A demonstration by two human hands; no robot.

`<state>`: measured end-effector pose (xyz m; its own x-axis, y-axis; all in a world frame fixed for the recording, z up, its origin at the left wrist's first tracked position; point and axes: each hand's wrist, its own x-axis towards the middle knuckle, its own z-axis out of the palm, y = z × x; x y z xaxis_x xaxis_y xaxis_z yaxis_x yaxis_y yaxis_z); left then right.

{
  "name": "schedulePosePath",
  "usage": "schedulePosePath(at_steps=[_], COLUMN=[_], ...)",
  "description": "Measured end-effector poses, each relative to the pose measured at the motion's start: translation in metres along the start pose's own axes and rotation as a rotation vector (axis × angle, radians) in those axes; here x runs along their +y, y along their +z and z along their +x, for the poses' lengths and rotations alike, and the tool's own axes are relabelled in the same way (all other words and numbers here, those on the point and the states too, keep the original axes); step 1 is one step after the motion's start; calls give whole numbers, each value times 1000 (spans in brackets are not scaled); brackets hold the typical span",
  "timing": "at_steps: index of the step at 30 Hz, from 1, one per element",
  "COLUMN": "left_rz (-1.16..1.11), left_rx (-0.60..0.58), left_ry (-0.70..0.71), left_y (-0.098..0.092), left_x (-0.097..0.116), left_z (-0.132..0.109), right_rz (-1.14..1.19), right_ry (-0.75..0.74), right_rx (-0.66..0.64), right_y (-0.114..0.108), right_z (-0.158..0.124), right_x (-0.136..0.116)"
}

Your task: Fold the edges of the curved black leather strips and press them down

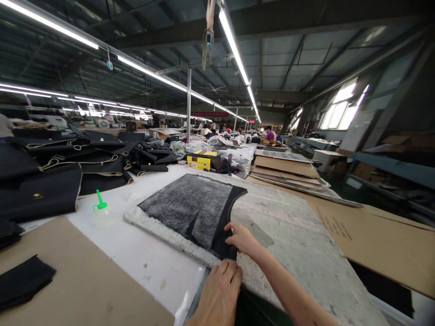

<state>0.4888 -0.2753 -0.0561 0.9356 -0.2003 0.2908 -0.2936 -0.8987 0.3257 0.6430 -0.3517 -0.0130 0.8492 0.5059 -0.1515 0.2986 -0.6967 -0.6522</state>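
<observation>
A black fabric piece (190, 208) with a speckled grey upper face and a plain black curved border lies on a pale, stained padded board (285, 235). My right hand (242, 238) is at the right border of the piece, thumb and fingers closed on its edge. Nearer to me, my left hand (222, 287) rests at the front edge of the board with its fingers stretched out. Its fingertips are by the near corner of the fabric; whether they press on it I cannot make out.
Left of the board stands a clear bottle with a green spout (100, 203). Black garment pieces (98, 167) are heaped at the left. Behind the board is a yellow box (199, 162). Cardboard sheets (367, 226) lie to the right. Brown paper (78, 280) covers the near left.
</observation>
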Motion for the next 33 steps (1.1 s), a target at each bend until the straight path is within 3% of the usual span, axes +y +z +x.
schedulePosePath(at_steps=[9,16,23,28,33], left_rz=[152,153,120,118,131], left_rx=[31,132,194,231,214], left_ry=[16,-195,-321,-289,-302], left_y=[12,34,49,45,48], left_x=[9,14,11,10,6], left_z=[9,21,27,29,32], right_rz=[300,418,356,338,379], right_ry=[-29,-175,-319,-407,-392], right_rx=[-242,-394,-380,-362,-388], right_y=[-14,-28,-23,-18,-15], right_z=[-3,-6,7,16,22], right_x=[-2,7,21,27,31])
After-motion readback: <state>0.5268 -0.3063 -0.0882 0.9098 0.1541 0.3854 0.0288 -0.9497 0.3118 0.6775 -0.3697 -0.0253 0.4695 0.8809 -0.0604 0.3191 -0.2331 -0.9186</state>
